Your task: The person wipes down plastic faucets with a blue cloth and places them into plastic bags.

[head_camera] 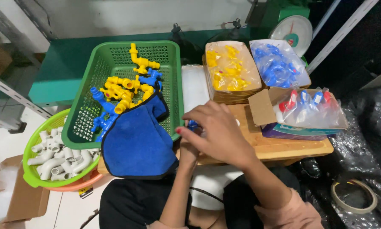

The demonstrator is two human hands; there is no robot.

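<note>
Bright, even indoor light; sharp centre, dark right edge, slight wide-angle bend

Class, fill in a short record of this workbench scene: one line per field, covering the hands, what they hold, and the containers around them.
Right hand: curled over a small blue part, which is mostly hidden
Left hand: beneath the right, largely covered
Green basket: yellow and blue plastic taps; blue cloth draped over its near edge
Round green basket: white pipe elbows
Wooden board: boxes of bagged yellow, blue and red parts
Behind: weighing scale
</note>
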